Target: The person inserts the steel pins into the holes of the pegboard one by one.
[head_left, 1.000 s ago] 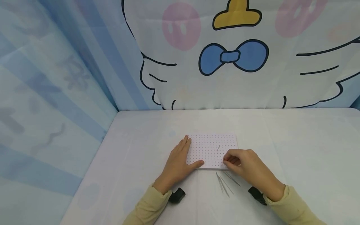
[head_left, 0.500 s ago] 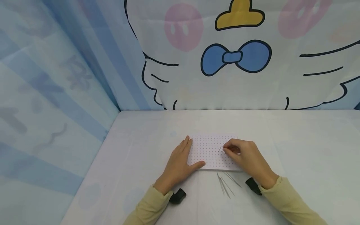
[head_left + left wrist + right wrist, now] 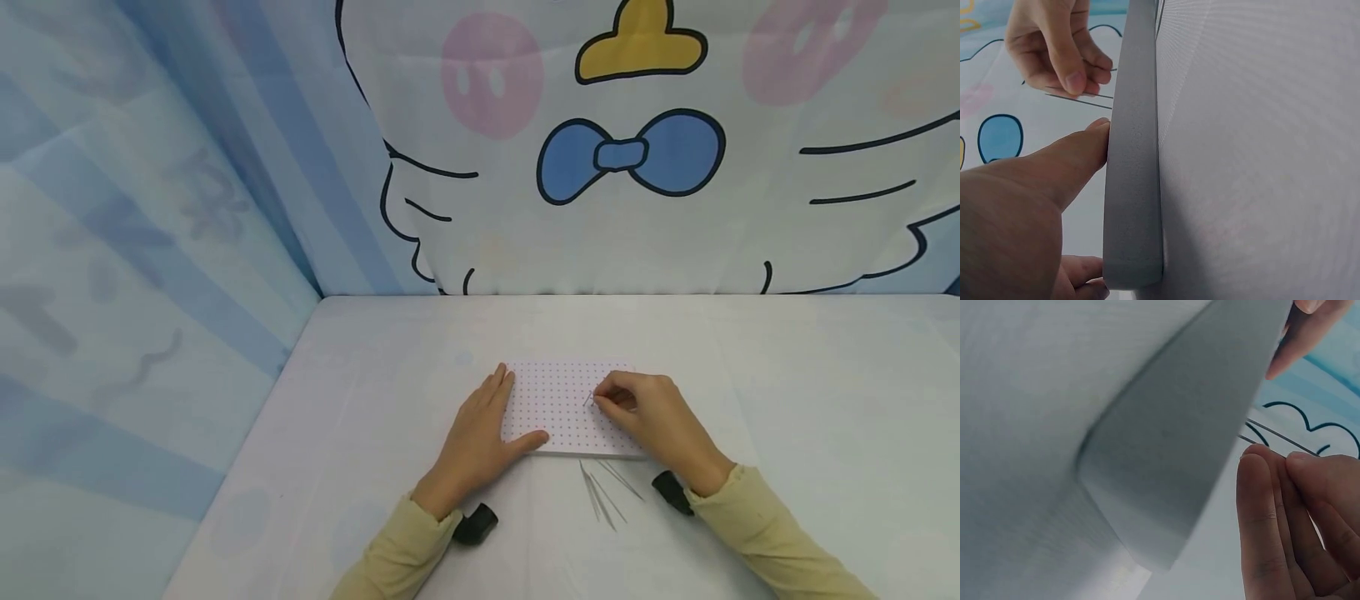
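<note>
A white board [image 3: 551, 417] dotted with rows of small holes lies on the table; its thick grey side [image 3: 1135, 156] fills part of the left wrist view. My left hand [image 3: 480, 437] rests along the board's left edge, thumb over the near edge and fingers extended. One thin needle [image 3: 1282, 435] stands in the board, tilted in the head view. Right beside it my right hand [image 3: 656, 417] pinches a second needle [image 3: 1104, 96] between thumb and fingertips. That needle's lower end meets the board; whether it sits in a hole cannot be seen.
Several loose needles [image 3: 600, 492] lie on the white table [image 3: 390, 358] just in front of the board. A patterned curtain [image 3: 622, 233] hangs behind the table, and another stands at the left. Each wrist wears a black camera [image 3: 475, 525].
My right hand has moved from the board's near right corner farther up the board, bringing the pinched needle beside the standing one. The left hand stays in place on the board.
</note>
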Demonstrator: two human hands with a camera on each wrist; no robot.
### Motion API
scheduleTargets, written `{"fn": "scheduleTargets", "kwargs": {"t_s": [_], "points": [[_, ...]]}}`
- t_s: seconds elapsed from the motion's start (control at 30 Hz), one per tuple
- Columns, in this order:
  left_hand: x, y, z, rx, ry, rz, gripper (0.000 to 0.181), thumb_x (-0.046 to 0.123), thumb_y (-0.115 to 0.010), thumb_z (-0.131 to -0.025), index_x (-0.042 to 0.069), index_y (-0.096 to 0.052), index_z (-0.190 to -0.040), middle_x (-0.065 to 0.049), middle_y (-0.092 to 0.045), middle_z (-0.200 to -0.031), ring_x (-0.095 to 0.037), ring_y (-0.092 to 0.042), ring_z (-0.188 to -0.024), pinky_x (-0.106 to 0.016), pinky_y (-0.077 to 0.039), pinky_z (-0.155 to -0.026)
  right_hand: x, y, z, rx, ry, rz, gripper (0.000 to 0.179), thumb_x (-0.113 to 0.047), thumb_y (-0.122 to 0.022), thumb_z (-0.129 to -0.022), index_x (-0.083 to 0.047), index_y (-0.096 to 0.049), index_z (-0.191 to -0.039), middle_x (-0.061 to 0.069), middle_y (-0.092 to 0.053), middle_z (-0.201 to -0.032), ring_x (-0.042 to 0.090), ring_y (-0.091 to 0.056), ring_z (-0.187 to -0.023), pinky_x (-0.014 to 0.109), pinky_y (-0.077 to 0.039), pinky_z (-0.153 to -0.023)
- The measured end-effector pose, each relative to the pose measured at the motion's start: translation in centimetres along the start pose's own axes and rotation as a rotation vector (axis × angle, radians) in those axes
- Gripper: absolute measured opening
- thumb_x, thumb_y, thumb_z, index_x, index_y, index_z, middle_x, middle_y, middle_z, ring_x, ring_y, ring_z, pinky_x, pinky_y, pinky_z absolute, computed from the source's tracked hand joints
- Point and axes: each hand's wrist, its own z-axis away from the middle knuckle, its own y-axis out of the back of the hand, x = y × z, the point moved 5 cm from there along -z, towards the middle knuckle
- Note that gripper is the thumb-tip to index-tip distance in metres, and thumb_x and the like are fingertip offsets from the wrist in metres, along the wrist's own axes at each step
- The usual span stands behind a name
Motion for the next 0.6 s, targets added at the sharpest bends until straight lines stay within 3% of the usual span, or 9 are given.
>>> {"fn": "scheduleTargets", "kwargs": {"t_s": [0.6], "points": [[0.25, 0.21, 0.11, 0.008, 0.001, 0.002, 0.096, 0.058, -0.067, -0.088, 0.004, -0.026, -0.156, -0.010, -0.018, -0.166, -0.029, -0.020, -0.152, -0.048, -0.021, -0.122, -0.78, 0.71, 0.44, -0.026, -0.054, 0.077, 0.009, -0.003, -0.078, -0.082, -0.002, -0.074, -0.090, 0.002, -0.073, -0.082, 0.009, -0.065, -0.071, 0.029, -0.057, -0.066]]}}
